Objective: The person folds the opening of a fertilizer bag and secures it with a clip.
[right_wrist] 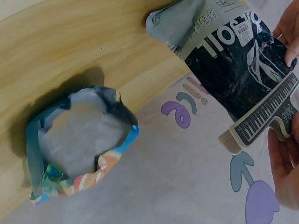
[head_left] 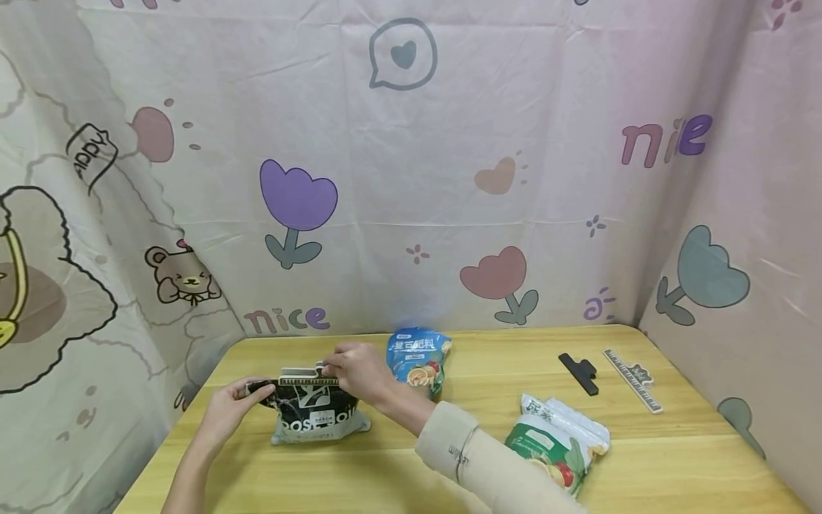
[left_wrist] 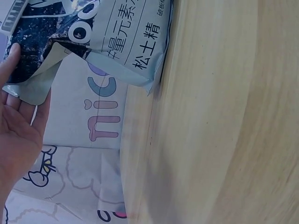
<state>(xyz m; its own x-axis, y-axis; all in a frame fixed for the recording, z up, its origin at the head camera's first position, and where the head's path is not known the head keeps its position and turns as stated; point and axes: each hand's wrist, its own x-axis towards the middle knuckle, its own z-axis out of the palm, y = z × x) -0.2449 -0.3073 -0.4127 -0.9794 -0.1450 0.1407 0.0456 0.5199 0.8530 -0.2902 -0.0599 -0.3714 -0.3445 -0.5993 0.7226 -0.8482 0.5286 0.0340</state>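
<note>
A black and grey bag [head_left: 317,417] with white lettering stands at the left of the table. Across its top sits a bag clip [right_wrist: 261,116], pale at the edge, with a ruler-like striped strip. My left hand [head_left: 236,401] pinches the bag's top corner, thumb in front and fingers behind, as the left wrist view shows. On the other side, my right hand [head_left: 358,373] grips the clip's handle from above. In the right wrist view the clip lies along the bag's upper edge; part of my right hand is cut off there.
Behind my right hand stands a blue bag [head_left: 411,357], its top gaping in the right wrist view. A green and white bag [head_left: 546,439] lies near my right sleeve. Farther right are a black clip [head_left: 579,373] and a white patterned clip [head_left: 632,382]. Printed cloth [head_left: 398,285] hangs around the table.
</note>
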